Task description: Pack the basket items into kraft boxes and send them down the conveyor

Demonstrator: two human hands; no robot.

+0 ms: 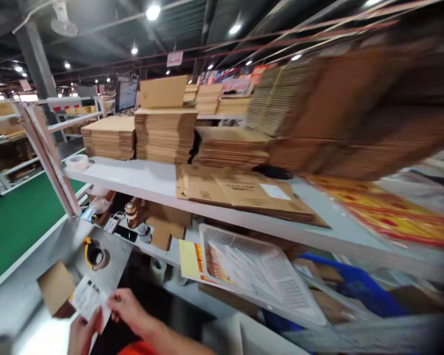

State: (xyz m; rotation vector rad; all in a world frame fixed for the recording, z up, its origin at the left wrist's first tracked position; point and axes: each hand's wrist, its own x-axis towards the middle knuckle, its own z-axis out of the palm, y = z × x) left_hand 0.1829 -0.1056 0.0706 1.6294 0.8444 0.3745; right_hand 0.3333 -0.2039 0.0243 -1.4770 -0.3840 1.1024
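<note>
a white printed slip (87,297) is held low at the left, just above the grey table (15,296). both hands pinch it: the left hand (82,335) grips its near edge from below, and the right hand (128,308) closes its fingertips on the right edge. it sits tilted with the printed face up, its long axis running from the fingers up-left toward a small cardboard box (55,288).
</note>
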